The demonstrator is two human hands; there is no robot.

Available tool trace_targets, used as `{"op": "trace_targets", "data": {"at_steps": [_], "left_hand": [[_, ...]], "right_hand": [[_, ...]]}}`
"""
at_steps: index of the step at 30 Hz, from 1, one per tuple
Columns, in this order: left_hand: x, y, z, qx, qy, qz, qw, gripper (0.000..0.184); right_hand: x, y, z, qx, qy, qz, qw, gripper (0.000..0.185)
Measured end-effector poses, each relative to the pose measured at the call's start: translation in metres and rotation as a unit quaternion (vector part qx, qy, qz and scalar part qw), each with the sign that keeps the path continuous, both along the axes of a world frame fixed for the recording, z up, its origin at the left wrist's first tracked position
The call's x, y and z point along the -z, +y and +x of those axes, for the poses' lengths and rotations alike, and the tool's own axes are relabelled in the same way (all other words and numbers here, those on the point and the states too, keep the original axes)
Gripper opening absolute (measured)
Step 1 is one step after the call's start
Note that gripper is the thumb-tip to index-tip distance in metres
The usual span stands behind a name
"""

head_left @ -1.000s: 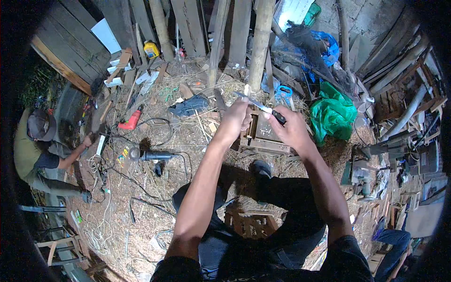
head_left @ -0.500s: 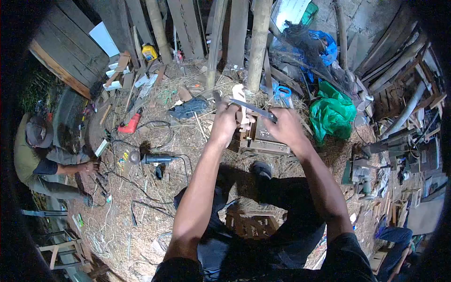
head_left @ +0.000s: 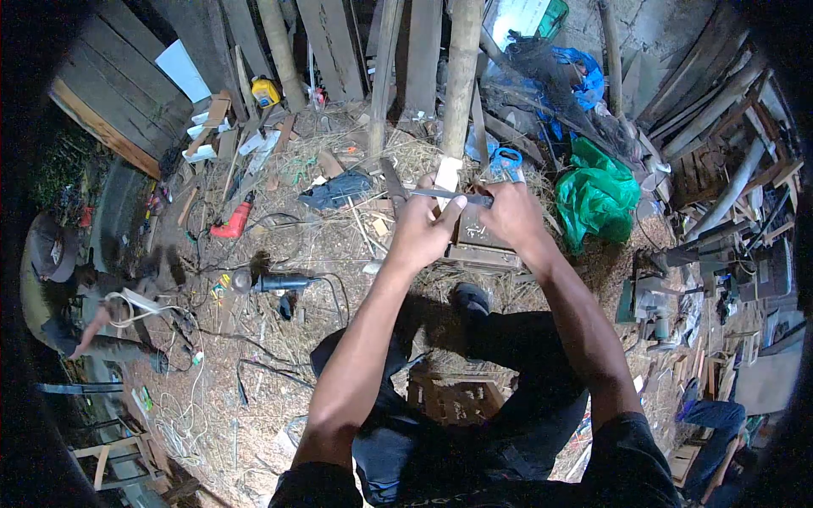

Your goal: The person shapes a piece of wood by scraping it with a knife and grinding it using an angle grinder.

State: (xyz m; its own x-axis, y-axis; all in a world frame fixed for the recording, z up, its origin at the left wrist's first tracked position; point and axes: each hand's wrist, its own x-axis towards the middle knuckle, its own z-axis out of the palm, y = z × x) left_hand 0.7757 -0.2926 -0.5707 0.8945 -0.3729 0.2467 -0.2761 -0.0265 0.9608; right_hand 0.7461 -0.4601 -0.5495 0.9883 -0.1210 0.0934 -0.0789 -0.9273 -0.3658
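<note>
My left hand [head_left: 423,230] grips a pale, whittled-looking piece of wood [head_left: 448,173], its upper end sticking up past my fingers. In my right hand [head_left: 517,216] is a knife [head_left: 440,195], its handle inside my closed fingers. The blade lies across the wood, pointing left, with my left thumb up beside it. Below both hands stands a small wooden box or block [head_left: 483,252] with shavings on it. A dark flat blade-like piece [head_left: 392,179] is just left of my left hand.
A red drill [head_left: 232,222] and an angle grinder [head_left: 279,282] with cords lie to the left. A blue-handled tool [head_left: 507,160] and green plastic bag [head_left: 597,195] lie ahead right. Another person [head_left: 59,279] sits at far left. Wooden posts [head_left: 461,76] stand ahead.
The wood has tilted to the right and my left hand has turned, its thumb now against the blade area. The other person now handles a pale looped cord.
</note>
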Motion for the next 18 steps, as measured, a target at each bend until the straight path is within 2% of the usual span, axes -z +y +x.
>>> {"op": "trace_targets", "data": {"at_steps": [2,5,11,14,17,18], "left_hand": [[-0.009,-0.001,-0.005,-0.018,0.007,0.046,0.999,0.018],[-0.027,0.001,-0.014,-0.035,0.051,0.031,0.998,0.014],[-0.016,-0.003,-0.014,-0.078,0.077,-0.082,0.991,0.013],[-0.028,0.0,-0.023,-0.154,-0.025,0.091,0.984,0.017],[0.007,0.0,-0.004,-0.084,0.055,-0.072,0.992,0.036],[-0.001,0.003,-0.006,-0.051,0.109,-0.1,0.988,0.044]], "right_hand": [[0.002,-0.001,0.001,0.016,0.009,-0.014,1.0,0.022],[0.01,-0.001,0.003,0.041,0.0,-0.02,0.999,0.021],[0.004,0.007,0.004,0.046,-0.018,-0.009,0.999,0.022],[0.004,0.003,0.008,0.035,-0.02,0.012,0.999,0.023],[-0.007,0.01,0.006,0.031,-0.01,0.027,0.999,0.026],[-0.011,0.012,0.003,0.03,-0.003,0.026,0.999,0.028]]}}
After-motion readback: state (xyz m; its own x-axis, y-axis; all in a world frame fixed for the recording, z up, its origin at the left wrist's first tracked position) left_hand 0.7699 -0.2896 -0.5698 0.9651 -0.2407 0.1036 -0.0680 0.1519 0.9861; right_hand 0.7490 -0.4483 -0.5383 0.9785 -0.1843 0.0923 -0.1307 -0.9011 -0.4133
